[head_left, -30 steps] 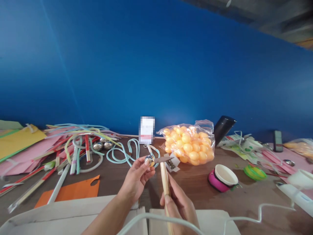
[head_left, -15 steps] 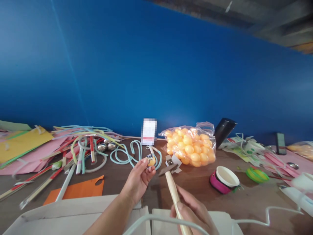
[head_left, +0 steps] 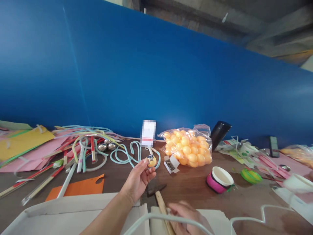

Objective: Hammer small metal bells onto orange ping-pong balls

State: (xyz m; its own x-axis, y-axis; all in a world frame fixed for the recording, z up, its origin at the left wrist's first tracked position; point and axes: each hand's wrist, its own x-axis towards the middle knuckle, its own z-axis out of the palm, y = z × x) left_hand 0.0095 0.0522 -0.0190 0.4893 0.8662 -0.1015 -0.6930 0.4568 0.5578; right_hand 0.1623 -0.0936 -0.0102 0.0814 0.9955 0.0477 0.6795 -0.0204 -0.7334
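Silver and orange-yellow, a small ball (head_left: 152, 161) sits in the left hand (head_left: 138, 178), with a hammer (head_left: 161, 203) lying by the right hand (head_left: 184, 212).
I see the left thumb and fingers closed on the ball, pinching it just above the brown table (head_left: 193, 186), in front of a looped pale-blue cord (head_left: 124, 157). The right hand is blurred, low beside the hammer's wooden handle; I can't tell whether its fingers touch it or how far they are curled. The hammer's dark head is on the tabletop, its handle slanting back over a pale sheet (head_left: 217, 217). Just beyond the hands stands a little open white box (head_left: 171, 164) of small dark pieces, close against a clear bag of orange balls (head_left: 188, 148); a pink-banded cup (head_left: 218, 180) is off to the right.
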